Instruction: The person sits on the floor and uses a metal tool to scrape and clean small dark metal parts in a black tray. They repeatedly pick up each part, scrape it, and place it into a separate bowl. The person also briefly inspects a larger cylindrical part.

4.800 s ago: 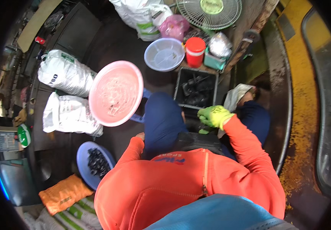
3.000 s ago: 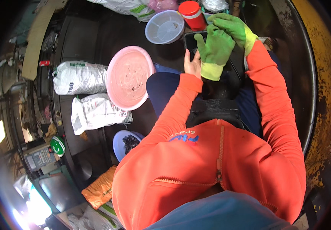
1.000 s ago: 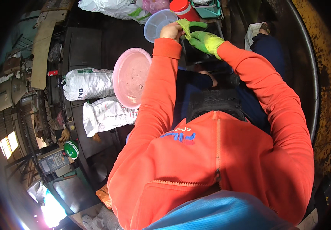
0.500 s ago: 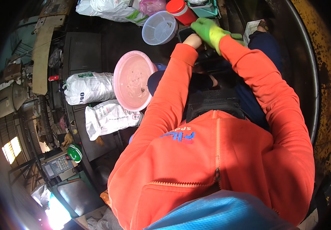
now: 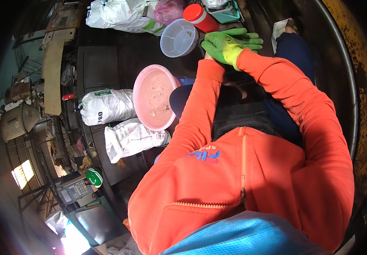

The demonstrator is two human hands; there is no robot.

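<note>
My right hand wears a green glove with a yellow cuff. Its fingers are curled over the wrist end of a second green glove, whose fingers stretch flat to the right. That second glove appears to be on my left hand, with the fingers apart. Only a strip of bare skin shows between the orange left sleeve and the gloves; my right hand covers the rest. Just beyond both hands lies a red jar with a white band. To their left is a translucent bluish basin.
A pink basin with small debris stands by my left knee, beside two white sacks. White bags, a pink bag and a teal container are at the far side. A curved metal rim runs along the right.
My right hand has shifted slightly down and left, covering more of the bare left hand. The second glove's fingers now show more fully. The view has also moved a little.
</note>
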